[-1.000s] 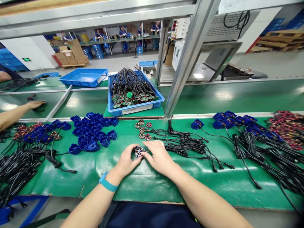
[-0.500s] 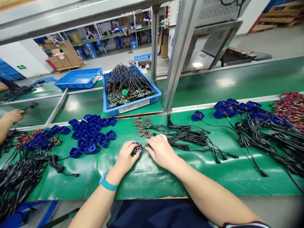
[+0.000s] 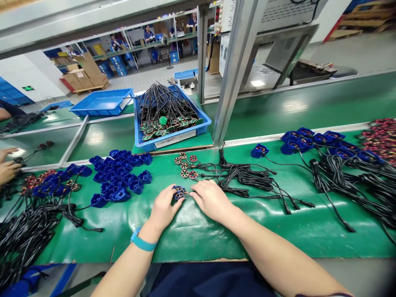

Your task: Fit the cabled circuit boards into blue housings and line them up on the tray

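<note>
My left hand [image 3: 163,208] is curled round a small blue housing with a round coil part [image 3: 179,192] in it, pressed on the green mat [image 3: 198,231]. My right hand [image 3: 210,200] pinches the same piece from the right, where its black cable leads off. Just beyond lie several bare coil parts [image 3: 185,166] and a bundle of black cables [image 3: 244,177]. A heap of empty blue housings [image 3: 119,175] sits to the left of my hands.
A blue bin [image 3: 171,138] of wired green boards stands behind, next to a metal post [image 3: 232,82]. Assembled blue units with cables [image 3: 324,142] lie at right, more cables [image 3: 27,222] at left. Another person's hands [image 3: 8,167] work at far left. An empty blue tray [image 3: 102,103] sits further back.
Both hands stayed on the blue housing piece with small finger shifts. The person's hand at far left drew back toward the left edge. The camera view shifted slightly.
</note>
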The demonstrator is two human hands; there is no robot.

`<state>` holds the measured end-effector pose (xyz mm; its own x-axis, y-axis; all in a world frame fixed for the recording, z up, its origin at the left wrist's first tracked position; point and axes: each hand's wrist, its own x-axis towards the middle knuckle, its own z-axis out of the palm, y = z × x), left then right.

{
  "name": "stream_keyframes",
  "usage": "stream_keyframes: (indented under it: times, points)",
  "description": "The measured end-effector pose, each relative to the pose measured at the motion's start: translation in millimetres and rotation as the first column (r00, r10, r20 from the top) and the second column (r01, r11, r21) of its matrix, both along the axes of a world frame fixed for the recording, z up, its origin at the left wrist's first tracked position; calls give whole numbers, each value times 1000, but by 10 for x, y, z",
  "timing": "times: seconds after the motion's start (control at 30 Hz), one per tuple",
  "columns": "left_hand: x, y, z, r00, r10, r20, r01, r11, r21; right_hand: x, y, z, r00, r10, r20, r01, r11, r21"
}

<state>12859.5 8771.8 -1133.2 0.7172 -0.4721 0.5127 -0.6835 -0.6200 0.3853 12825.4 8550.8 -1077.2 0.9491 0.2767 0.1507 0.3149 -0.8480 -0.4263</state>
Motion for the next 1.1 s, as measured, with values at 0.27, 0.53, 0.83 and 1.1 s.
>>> stream_keyframes:
  times: [0.27,0.53,0.83,1.1]
  points:
    - [-89,-34,-30,980,44,196,-53,998,45,-28,12,85,997,1,-74,-2,1000,-22]
    - [-79,-103,7,999,0,46,-1,1000,14,-17,-9,-18,1000,-2,-12,3,998,56]
    - [-114,-60,67,963,-195,-188,176,978,-111,31,-12,-43,997,-75,-14,76,997,23]
    - [-197,-94,68,916,-267,-298,239,963,-127,-6,0,66,981,-167,-104,152,979,-136]
